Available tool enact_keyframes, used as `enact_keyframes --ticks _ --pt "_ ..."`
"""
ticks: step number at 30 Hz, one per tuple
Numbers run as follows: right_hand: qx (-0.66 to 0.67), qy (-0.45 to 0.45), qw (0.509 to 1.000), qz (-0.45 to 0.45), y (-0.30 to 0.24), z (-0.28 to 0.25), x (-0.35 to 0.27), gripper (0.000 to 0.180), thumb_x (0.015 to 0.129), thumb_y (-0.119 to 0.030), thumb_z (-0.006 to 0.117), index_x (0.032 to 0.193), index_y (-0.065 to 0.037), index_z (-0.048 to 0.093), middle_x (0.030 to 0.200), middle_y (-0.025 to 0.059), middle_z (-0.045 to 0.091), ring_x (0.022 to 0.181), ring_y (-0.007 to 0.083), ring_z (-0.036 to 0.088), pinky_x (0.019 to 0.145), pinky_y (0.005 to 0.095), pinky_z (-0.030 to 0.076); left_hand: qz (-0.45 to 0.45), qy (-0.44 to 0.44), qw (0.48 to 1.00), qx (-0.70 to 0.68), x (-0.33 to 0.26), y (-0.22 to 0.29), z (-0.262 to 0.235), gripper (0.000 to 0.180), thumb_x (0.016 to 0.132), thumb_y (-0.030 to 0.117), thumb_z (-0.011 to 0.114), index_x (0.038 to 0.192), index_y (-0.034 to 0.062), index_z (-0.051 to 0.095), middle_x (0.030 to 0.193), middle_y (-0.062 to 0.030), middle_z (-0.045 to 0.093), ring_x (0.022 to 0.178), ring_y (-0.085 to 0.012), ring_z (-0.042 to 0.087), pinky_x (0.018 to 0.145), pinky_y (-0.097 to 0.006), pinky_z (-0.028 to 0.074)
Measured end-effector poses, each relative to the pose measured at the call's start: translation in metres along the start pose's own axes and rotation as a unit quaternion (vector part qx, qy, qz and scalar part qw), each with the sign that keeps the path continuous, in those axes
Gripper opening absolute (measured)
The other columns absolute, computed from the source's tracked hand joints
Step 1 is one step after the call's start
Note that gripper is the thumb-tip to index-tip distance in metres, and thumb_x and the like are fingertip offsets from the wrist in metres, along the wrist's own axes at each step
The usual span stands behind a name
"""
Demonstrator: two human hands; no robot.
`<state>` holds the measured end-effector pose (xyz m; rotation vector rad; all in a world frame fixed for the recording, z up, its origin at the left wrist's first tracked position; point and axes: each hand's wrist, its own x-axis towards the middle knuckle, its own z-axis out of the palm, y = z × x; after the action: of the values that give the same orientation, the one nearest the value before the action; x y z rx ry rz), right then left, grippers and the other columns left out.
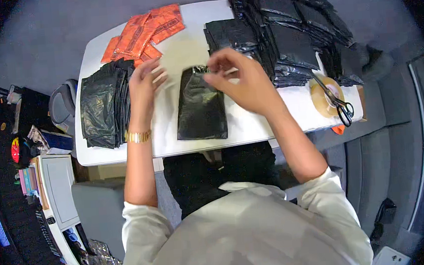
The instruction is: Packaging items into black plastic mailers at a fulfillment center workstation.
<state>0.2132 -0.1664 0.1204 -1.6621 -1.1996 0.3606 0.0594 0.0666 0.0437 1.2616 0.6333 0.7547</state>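
A white table (251,129) carries everything. Along its right side rises a tall heap of black plastic bags (289,32); at the left lies a smaller stack of folded black bags (103,108), with orange packets (146,30) behind it. 1 flat black bag (201,108) lies in the middle, between both hands. The right hand (245,82) pinches that bag's top edge with narrowed fingers. The left hand (144,88) hovers just beside it, fingers loosely spread, holding nothing. Black scissors (336,100) rest on a tape roll (325,98) at the right.
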Motion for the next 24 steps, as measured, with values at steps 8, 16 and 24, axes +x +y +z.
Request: enact_keyframes --ticks 8,16,24 --pt "-0.228 0.021 0.973 -0.036 0.039 0.054 -0.068 0.057 0.097 -0.01 0.066 0.151 0.0 0.052 0.163 0.0243 0.045 0.156 0.0445 0.037 0.128 0.0555 0.03 0.269 -0.198 0.768 0.546 -0.106 -0.001 0.036 0.054 0.102 0.003 0.054 0.156 -0.0004 0.05 0.166 -0.021 0.045 0.157 -0.0422 0.036 0.13 -0.056 0.029" --pt "-0.345 -0.054 0.936 -0.04 0.081 0.1 -0.064 0.067 0.108 -0.03 0.048 0.163 0.007 0.037 0.172 0.0263 0.034 0.162 0.0395 0.029 0.131 0.0572 0.022 0.256 -0.232 0.701 0.624 -0.103 -0.039 0.034 0.072 0.1 0.026 0.054 0.163 -0.0037 0.038 0.172 -0.0212 0.037 0.162 -0.0381 0.03 0.132 -0.056 0.022" --pt "-0.374 -0.068 0.925 -0.009 0.077 0.093 -0.062 0.067 0.109 -0.036 0.047 0.164 0.001 0.04 0.173 0.0229 0.034 0.163 0.0369 0.027 0.132 0.0587 0.02 0.232 -0.225 0.711 0.625 -0.105 -0.039 0.033 0.077 0.099 0.029 0.054 0.167 -0.0007 0.033 0.175 -0.0197 0.032 0.163 -0.0377 0.028 0.132 -0.061 0.018"
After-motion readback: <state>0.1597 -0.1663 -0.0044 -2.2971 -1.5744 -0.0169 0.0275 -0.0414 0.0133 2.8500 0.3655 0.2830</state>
